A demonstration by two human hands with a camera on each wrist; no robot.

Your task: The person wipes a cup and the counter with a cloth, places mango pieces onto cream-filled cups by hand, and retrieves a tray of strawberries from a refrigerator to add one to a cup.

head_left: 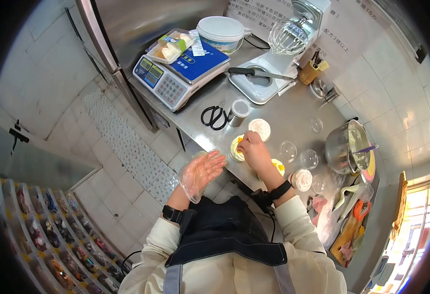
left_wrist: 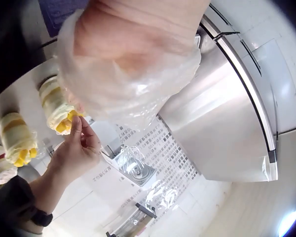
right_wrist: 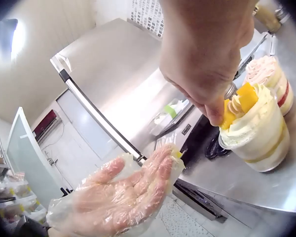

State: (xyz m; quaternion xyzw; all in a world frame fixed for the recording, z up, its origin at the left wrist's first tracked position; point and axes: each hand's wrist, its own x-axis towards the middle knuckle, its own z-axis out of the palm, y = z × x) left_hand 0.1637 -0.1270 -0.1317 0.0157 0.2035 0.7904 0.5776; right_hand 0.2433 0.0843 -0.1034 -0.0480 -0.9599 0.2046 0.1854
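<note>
My bare right hand (head_left: 256, 154) is at the top of a clear cup (right_wrist: 266, 143) layered with pale cream. Its thumb and finger pinch a yellow mango piece (left_wrist: 73, 115) at the cream's edge. Another mango piece (right_wrist: 247, 96) sits on the same swirl. In a loose clear plastic glove, my left hand (head_left: 202, 172) is held palm up beside the table edge, fingers extended. A small yellow bit (right_wrist: 178, 154) shows at its fingertips. A second mango-topped cup (head_left: 278, 167) stands near my right wrist, and pink-cream cups (head_left: 259, 129) stand behind and to the right.
Black scissors (head_left: 214, 117) and a metal shaker (head_left: 239, 111) lie beyond the cups. Clear lids (head_left: 287, 151) are spread to the right, before a steel pot (head_left: 342, 147). A blue scale (head_left: 180, 73), a knife (head_left: 261, 73) and a stand mixer (head_left: 274, 59) occupy the back.
</note>
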